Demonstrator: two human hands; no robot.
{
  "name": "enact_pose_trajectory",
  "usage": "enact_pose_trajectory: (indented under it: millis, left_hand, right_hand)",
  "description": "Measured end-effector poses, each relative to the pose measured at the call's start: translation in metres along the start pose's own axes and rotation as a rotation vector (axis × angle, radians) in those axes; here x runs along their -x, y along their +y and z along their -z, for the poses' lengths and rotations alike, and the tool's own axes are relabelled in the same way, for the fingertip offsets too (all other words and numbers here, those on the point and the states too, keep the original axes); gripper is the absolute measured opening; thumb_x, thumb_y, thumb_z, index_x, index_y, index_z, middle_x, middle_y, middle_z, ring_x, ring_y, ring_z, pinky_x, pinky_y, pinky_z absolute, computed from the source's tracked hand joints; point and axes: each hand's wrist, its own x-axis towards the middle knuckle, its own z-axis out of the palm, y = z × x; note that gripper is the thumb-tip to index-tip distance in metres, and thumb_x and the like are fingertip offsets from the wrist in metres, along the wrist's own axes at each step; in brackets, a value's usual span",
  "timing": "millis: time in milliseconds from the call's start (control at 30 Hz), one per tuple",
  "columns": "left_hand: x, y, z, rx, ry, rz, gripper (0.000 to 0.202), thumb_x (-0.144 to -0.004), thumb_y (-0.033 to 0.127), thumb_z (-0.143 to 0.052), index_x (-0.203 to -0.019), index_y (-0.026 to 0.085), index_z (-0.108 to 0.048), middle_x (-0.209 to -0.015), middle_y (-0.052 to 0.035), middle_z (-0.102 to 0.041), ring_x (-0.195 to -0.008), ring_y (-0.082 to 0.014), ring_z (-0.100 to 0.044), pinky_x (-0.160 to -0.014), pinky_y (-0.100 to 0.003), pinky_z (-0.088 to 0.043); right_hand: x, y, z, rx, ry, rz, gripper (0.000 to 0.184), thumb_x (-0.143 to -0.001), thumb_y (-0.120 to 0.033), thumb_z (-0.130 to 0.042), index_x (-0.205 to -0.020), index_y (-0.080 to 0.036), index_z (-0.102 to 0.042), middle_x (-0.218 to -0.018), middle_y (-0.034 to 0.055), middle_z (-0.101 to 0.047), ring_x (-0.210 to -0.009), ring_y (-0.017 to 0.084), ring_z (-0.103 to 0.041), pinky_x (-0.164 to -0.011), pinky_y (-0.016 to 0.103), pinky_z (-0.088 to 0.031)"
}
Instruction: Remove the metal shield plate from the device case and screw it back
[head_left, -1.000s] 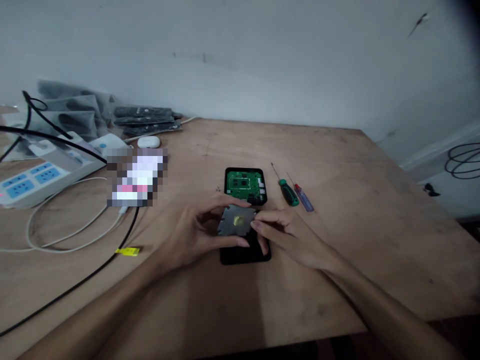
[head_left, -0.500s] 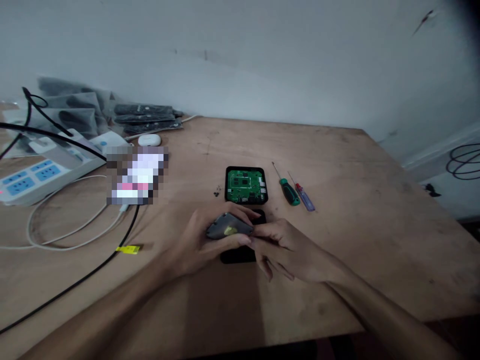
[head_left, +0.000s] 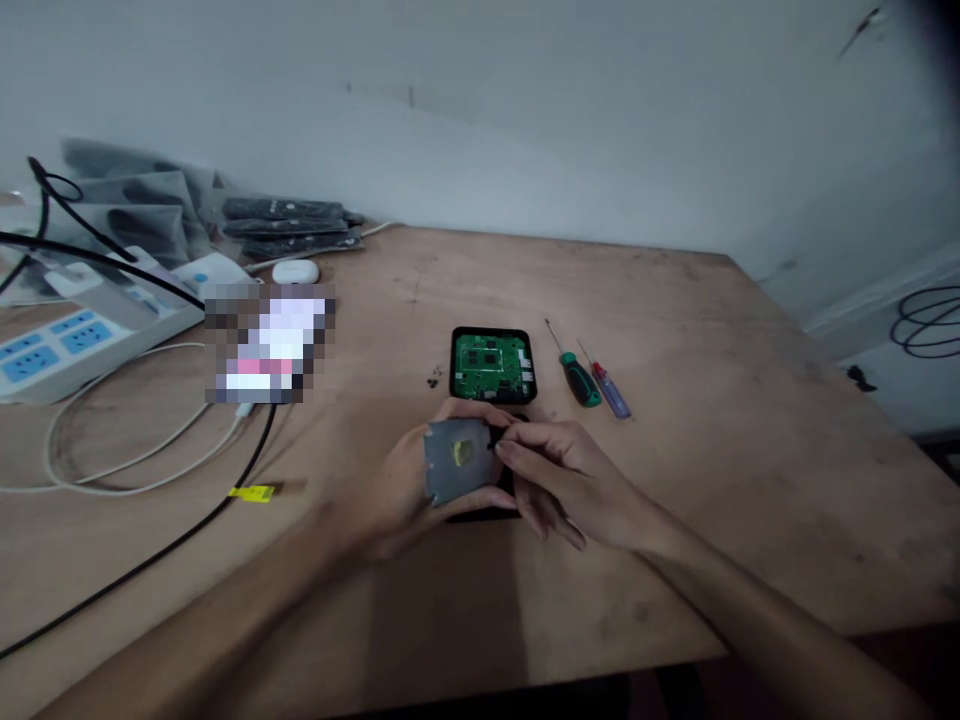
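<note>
My left hand (head_left: 405, 480) grips a flat grey metal plate (head_left: 446, 475) by its edges, fingers behind and thumb along the near side. A yellowish patch (head_left: 461, 453) marks the middle of the plate. At the plate's right edge, the thumb and index finger of my right hand (head_left: 577, 475) are pinched together beside a small dark spot; what they hold is hidden. Partly covered by both hands, a black cover (head_left: 480, 516) lies on the table below. Just beyond is an open black case (head_left: 452, 365) with a green circuit board (head_left: 487, 362) inside.
A green-handled screwdriver (head_left: 577, 380) and a clear purple-handled one (head_left: 613, 392) lie right of the case. Small dark screws (head_left: 433, 379) sit to its left. Farther left are a blurred-out phone (head_left: 274, 340), cables, a white earbud case (head_left: 295, 272), a power strip (head_left: 67, 345) and bagged items (head_left: 289, 225).
The plate has been tilted so that its face now shows more fully toward me. My right fingers have shifted slightly up along its right edge. The view has moved slightly.
</note>
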Motion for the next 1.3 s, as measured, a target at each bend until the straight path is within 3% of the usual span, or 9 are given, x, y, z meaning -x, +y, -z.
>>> enact_pose_trajectory:
  millis: [167,233,433,667,833,933,1067,1200,1300]
  left_hand:
    - [-0.003,-0.002,0.011,-0.465,0.056,-0.181,0.041,-0.098,0.052,-0.079,-0.116,0.024,-0.055,-0.102,-0.0025,-0.069,-0.08,-0.0188,-0.067,-0.071,-0.033,-0.055]
    - [-0.004,-0.003,0.014,-0.589,0.044,-0.312,0.037,-0.099,0.05,-0.076,-0.108,0.022,-0.053,-0.093,-0.0026,-0.066,-0.075,-0.0187,-0.063,-0.066,-0.032,-0.052]
    - [-0.003,-0.012,0.011,-0.73,-0.009,-0.291,0.029,-0.098,0.042,-0.073,-0.102,0.022,-0.052,-0.087,-0.0041,-0.067,-0.074,-0.0218,-0.063,-0.063,-0.033,-0.045]
    - [0.0,-0.009,0.008,-0.619,0.001,-0.102,0.031,-0.095,0.026,-0.073,-0.123,0.022,-0.06,-0.094,-0.002,-0.07,-0.069,-0.0158,-0.061,-0.062,-0.028,-0.045]
    - [-0.002,-0.009,0.007,-0.458,0.118,-0.017,0.06,-0.094,0.039,-0.084,-0.147,0.029,-0.056,-0.112,-0.0037,-0.078,-0.082,-0.0186,-0.074,-0.07,-0.029,-0.055]
    - [-0.003,-0.011,0.007,-0.416,0.155,-0.002,0.058,-0.095,0.047,-0.085,-0.145,0.031,-0.062,-0.122,-0.005,-0.079,-0.1,-0.0231,-0.077,-0.083,-0.033,-0.059]
    - [-0.003,-0.01,0.008,-0.337,0.173,0.023,0.06,-0.096,0.051,-0.085,-0.151,0.037,-0.062,-0.124,-0.0021,-0.079,-0.106,-0.0219,-0.076,-0.09,-0.033,-0.057]
    - [-0.004,-0.007,0.009,-0.268,0.187,0.053,0.06,-0.097,0.05,-0.084,-0.152,0.037,-0.063,-0.104,0.0013,-0.077,-0.094,-0.0182,-0.073,-0.083,-0.029,-0.053]
    - [-0.005,-0.009,0.008,-0.147,0.186,0.068,0.059,-0.097,0.049,-0.085,-0.15,0.035,-0.064,-0.101,0.0005,-0.074,-0.09,-0.0175,-0.07,-0.079,-0.029,-0.052]
  right_hand:
    - [-0.001,0.001,0.004,0.115,0.221,0.178,0.039,-0.111,-0.053,-0.061,-0.1,-0.018,-0.073,-0.056,-0.0044,-0.064,-0.035,0.005,-0.045,-0.032,0.014,-0.03]
    - [-0.001,0.0,0.007,0.06,0.225,0.181,0.039,-0.111,-0.055,-0.061,-0.105,-0.019,-0.074,-0.058,-0.0043,-0.064,-0.035,0.006,-0.044,-0.032,0.015,-0.031]
    - [-0.001,0.0,0.01,-0.009,0.112,0.162,0.038,-0.108,-0.054,-0.066,-0.109,-0.018,-0.077,-0.071,-0.0006,-0.071,-0.04,0.005,-0.05,-0.036,0.015,-0.037]
    - [-0.003,0.004,0.007,0.054,0.167,0.189,0.031,-0.107,-0.046,-0.071,-0.093,-0.018,-0.071,-0.072,-0.0013,-0.071,-0.044,0.005,-0.055,-0.041,0.016,-0.042]
    - [-0.006,0.006,0.011,-0.043,0.221,0.197,0.031,-0.106,-0.048,-0.071,-0.093,-0.019,-0.07,-0.068,-0.0019,-0.071,-0.042,0.007,-0.058,-0.038,0.016,-0.041]
    - [-0.008,0.006,0.014,-0.059,0.273,0.208,0.032,-0.105,-0.048,-0.073,-0.091,-0.02,-0.07,-0.064,-0.0031,-0.068,-0.04,0.007,-0.054,-0.037,0.016,-0.04]
    - [-0.008,0.006,0.018,-0.073,0.307,0.219,0.036,-0.107,-0.051,-0.069,-0.09,-0.02,-0.067,-0.063,-0.0033,-0.066,-0.041,0.007,-0.052,-0.037,0.017,-0.038]
    - [-0.01,0.006,0.019,-0.12,0.22,0.259,0.031,-0.098,-0.048,-0.082,-0.114,-0.023,-0.07,-0.086,0.0,-0.071,-0.056,0.009,-0.06,-0.043,0.018,-0.045]
    - [-0.012,0.007,0.018,-0.114,0.206,0.274,0.064,-0.082,-0.035,-0.098,-0.136,-0.031,-0.065,-0.118,0.0053,-0.073,-0.089,0.018,-0.073,-0.06,0.023,-0.059]
